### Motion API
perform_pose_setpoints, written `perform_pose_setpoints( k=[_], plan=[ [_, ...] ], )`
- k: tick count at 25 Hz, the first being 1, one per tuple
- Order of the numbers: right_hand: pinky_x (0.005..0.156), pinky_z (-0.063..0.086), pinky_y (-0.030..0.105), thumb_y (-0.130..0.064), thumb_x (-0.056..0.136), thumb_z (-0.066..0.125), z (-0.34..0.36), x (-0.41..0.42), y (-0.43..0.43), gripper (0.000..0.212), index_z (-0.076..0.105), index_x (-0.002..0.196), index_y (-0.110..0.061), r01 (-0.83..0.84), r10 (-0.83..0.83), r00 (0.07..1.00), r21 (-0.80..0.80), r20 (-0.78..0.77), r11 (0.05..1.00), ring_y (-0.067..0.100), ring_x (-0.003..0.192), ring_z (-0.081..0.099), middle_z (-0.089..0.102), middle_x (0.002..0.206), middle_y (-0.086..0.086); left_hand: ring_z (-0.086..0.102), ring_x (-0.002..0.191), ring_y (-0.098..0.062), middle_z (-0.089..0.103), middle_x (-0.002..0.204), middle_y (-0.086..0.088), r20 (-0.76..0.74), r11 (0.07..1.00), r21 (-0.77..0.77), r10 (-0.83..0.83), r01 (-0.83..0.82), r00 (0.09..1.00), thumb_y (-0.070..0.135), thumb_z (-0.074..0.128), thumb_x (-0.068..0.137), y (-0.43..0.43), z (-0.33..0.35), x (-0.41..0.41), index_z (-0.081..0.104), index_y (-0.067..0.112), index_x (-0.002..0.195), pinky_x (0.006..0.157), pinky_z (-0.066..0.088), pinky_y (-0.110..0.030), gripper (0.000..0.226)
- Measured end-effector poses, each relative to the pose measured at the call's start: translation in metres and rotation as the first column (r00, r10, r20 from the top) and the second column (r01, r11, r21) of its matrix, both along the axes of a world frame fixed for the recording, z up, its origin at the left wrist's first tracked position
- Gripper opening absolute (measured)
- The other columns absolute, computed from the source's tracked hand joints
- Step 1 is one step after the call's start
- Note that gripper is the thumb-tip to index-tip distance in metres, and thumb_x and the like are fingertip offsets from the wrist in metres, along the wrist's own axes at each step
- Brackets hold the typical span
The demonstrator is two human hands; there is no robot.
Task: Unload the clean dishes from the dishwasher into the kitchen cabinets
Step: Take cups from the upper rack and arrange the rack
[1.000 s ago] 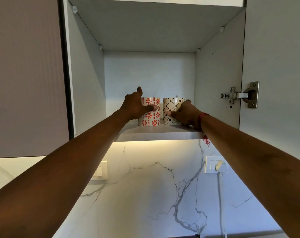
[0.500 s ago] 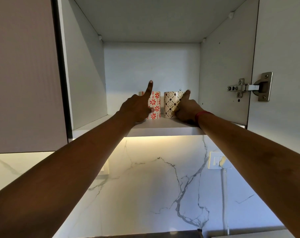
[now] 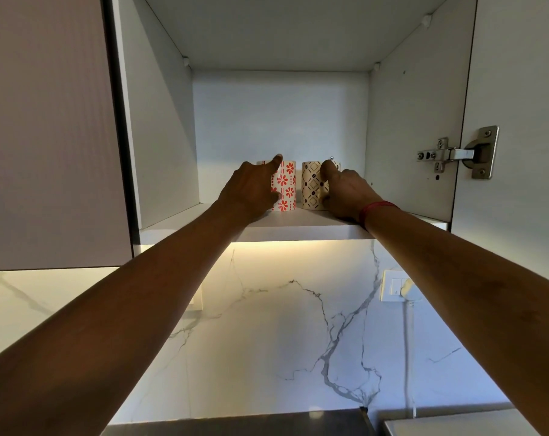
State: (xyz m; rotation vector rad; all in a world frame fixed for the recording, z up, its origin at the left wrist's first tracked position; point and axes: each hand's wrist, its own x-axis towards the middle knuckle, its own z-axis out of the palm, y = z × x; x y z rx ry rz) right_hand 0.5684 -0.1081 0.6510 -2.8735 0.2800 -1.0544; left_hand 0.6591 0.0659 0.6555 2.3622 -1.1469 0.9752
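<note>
Two mugs stand upright, side by side and just apart, deep on the shelf (image 3: pixel 298 226) of the open cabinet (image 3: pixel 159 136). The left hand (image 3: pixel 248 190) grips the red-flowered mug (image 3: pixel 285 187) from its left side, one finger raised along the rim. The right hand (image 3: pixel 345 193), a red band (image 3: pixel 377 209) on its wrist, holds the diamond-patterned mug (image 3: pixel 311 187) from the right. A marble wall (image 3: pixel 282 325) lies below.

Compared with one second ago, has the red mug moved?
Yes. The red mug has slid deeper, away from the shelf edge and toward the back wall.
</note>
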Motion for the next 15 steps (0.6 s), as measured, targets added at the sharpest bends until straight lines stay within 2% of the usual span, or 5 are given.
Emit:
perform_pose_setpoints(
  k=[3, 9, 13, 15],
  plan=[
    [0.085, 0.056, 0.043, -0.017, 0.094, 0.055, 0.002, -0.002, 0.001, 0.039, 0.038, 0.130, -0.014, -0.007, 0.007, 1.000, 0.007, -0.015, 1.000, 0.038, 0.101, 0.061, 0.057, 0.123, 0.022, 0.057, 0.119, -0.034, 0.046, 0.146, -0.014, -0.020, 0.999, 0.038, 0.012, -0.012, 1.000, 0.028, 0.063, 0.093, -0.002, -0.001, 0.001, 0.014, 0.016, 0.154, 0.100, 0.045, -0.041, 0.079],
    [0.083, 0.053, 0.039, -0.014, 0.095, 0.053, 0.002, -0.006, 0.005, 0.040, 0.039, 0.132, -0.013, 0.007, -0.007, 0.999, 0.006, -0.032, 1.000, 0.037, 0.104, 0.061, 0.057, 0.125, 0.022, 0.057, 0.119, -0.033, 0.041, 0.150, -0.013, -0.153, 0.998, 0.051, -0.027, 0.035, 0.988, 0.023, 0.058, 0.096, 0.000, -0.002, 0.000, -0.001, 0.021, 0.154, 0.100, 0.046, -0.041, 0.083],
    [0.072, 0.051, 0.036, -0.011, 0.092, 0.055, 0.005, -0.014, 0.006, 0.037, 0.042, 0.127, -0.011, 0.013, -0.019, 0.997, 0.078, 0.081, 0.997, 0.033, 0.090, 0.058, 0.059, 0.117, 0.022, 0.056, 0.120, -0.032, 0.043, 0.149, -0.012, -0.137, 0.999, 0.003, -0.040, 0.041, 0.990, 0.027, 0.057, 0.096, 0.007, 0.002, -0.008, 0.001, 0.017, 0.154, 0.102, 0.044, -0.038, 0.081],
    [0.071, 0.049, 0.034, -0.012, 0.089, 0.061, 0.006, -0.021, 0.009, 0.044, 0.042, 0.130, -0.012, -0.019, 0.009, 0.993, 0.086, 0.117, 0.996, 0.032, 0.092, 0.057, 0.060, 0.120, 0.021, 0.059, 0.117, -0.031, 0.048, 0.145, -0.011, -0.122, 0.998, -0.059, -0.044, 0.037, 0.991, 0.032, 0.057, 0.096, 0.013, 0.002, -0.016, 0.007, 0.015, 0.154, 0.100, 0.045, -0.034, 0.078]
  ],
)
